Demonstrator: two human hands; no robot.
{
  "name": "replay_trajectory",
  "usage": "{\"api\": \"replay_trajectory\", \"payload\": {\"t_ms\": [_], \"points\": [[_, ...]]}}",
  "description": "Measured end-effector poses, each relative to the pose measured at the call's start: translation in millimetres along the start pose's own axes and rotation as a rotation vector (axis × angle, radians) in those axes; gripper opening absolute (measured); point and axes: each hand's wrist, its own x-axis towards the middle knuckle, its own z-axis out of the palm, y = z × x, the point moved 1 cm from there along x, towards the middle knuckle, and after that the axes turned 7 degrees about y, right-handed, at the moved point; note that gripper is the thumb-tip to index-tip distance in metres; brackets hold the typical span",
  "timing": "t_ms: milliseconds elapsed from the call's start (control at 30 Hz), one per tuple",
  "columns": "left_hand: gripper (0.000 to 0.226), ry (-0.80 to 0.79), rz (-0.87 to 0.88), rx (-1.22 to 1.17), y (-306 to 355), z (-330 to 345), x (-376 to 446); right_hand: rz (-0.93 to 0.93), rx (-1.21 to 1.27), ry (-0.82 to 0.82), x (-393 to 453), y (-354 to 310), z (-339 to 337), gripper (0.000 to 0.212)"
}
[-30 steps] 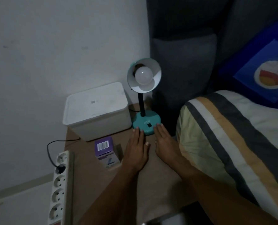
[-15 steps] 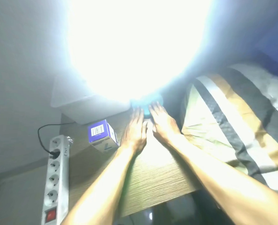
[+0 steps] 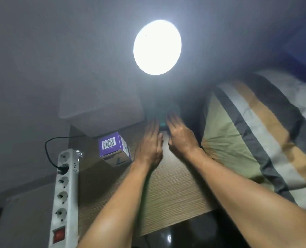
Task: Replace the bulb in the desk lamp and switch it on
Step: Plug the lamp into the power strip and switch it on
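The desk lamp is lit: its shade [image 3: 157,47] glares as a white disc that hides the bulb inside. Its teal base [image 3: 162,111] stands dim at the back of the wooden table [image 3: 166,190]. My left hand [image 3: 150,145] lies flat on the table, fingers together, tips at the base's left edge. My right hand [image 3: 181,135] lies flat beside it, fingertips resting on the front of the base. Neither hand holds anything. A purple bulb box [image 3: 113,148] stands just left of my left hand.
A white lidded bin [image 3: 100,108] sits behind the box, against the wall. A white power strip [image 3: 64,194] with a red switch and one black plug lies along the table's left side. A striped pillow [image 3: 256,133] lies to the right.
The lamp, dark a second ago, has come on; its glare flooded the view and has since shrunk to the shade. Both hands stay flat at the base. The view has shifted.
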Motion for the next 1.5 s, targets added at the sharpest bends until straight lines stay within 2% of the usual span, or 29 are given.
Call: {"api": "replay_trajectory", "payload": {"t_ms": [533, 867, 1033, 1133, 1333, 1400, 1500], "points": [[0.055, -0.026, -0.016, -0.011, 2.5, -1.9, -0.2, 0.003, -0.015, -0.009, -0.1, 0.9, 1.7, 0.071], [0.055, -0.009, 0.007, -0.016, 2.4, -2.4, -1.2, -0.041, -0.044, 0.039, 2.3, -0.7, 0.5, 0.064], [0.06, 0.025, 0.03, -0.031, -4.6, 7.1, -3.3, -0.079, 0.025, 0.079, 0.1, 5.2, 8.6, 0.062], [0.058, 0.014, 0.028, -0.005, -5.9, 6.1, -3.3, -0.058, 0.011, 0.097, 1.5, 4.7, 7.1, 0.063], [0.063, -0.043, 0.036, 0.087, 11.3, -5.2, -15.9, -0.02, -0.037, 0.001, 0.1, 6.2, 4.0, 0.076], [0.064, -0.111, 0.069, 0.111, 21.0, -12.4, -31.0, -0.001, -0.04, -0.016, 2.6, 7.3, 6.5, 0.072], [0.067, -0.184, 0.255, 0.121, 28.8, -27.1, -70.6, 0.027, -0.051, -0.09, 1.6, 3.3, 1.6, 0.06]]}}
